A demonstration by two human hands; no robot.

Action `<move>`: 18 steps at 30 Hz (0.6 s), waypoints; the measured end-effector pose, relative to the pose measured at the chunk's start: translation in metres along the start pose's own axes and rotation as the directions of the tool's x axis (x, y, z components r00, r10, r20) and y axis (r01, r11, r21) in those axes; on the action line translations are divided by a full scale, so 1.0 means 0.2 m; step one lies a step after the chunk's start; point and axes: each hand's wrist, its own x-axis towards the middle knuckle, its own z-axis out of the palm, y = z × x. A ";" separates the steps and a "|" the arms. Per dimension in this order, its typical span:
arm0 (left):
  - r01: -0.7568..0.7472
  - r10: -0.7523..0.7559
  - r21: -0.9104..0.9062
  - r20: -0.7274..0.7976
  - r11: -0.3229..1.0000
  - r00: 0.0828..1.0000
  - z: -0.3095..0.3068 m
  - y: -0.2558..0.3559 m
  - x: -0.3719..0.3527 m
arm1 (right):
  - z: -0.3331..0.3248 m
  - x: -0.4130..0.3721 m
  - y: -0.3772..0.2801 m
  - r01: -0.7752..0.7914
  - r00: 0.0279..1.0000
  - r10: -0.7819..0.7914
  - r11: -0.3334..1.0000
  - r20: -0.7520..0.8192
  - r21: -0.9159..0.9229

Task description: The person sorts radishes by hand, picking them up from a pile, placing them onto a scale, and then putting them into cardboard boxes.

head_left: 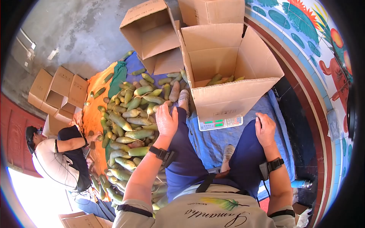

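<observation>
Green oblong gourds [129, 125] lie heaped left; an open brown cardboard box [232, 95] sits far right on a white digital scale [220, 123]. Left hand [166, 121], fingers loose and empty, is at the heap's right edge; right hand [265, 129] lies flat on the knee.

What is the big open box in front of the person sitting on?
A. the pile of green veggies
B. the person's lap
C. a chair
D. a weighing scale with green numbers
D: the open box sits on a scale whose lit display peeks out beneath it. The left hand is over the vegetable pile beside it, and the right hand lies on the knee.
</observation>
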 end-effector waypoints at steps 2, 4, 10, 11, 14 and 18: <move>-0.004 0.004 -0.001 0.004 1.000 1.000 0.00 0.00 0.00 | 0.00 0.00 0.00 0.009 1.000 -0.009 1.000 -0.021 0.008; 0.000 0.000 0.010 0.014 1.000 1.000 0.00 0.00 0.00 | 0.00 0.00 0.00 0.006 1.000 -0.006 1.000 -0.021 0.009; 0.002 -0.003 0.002 0.030 1.000 1.000 0.00 0.00 0.00 | 0.00 0.00 0.00 -0.036 0.999 0.036 0.999 0.002 0.020; 0.003 -0.003 0.002 0.030 1.000 1.000 0.00 0.00 0.00 | -0.01 -0.01 0.01 -0.056 0.998 0.056 0.998 0.018 0.016; 0.008 -0.008 -0.012 0.041 1.000 0.999 0.00 -0.01 0.01 | -0.04 0.08 0.00 -0.062 0.994 0.065 0.997 -0.087 0.035; -0.007 0.011 -0.077 0.056 0.997 0.998 0.00 0.01 0.09 | -0.20 0.33 0.04 -0.160 0.954 0.183 0.981 -0.239 0.112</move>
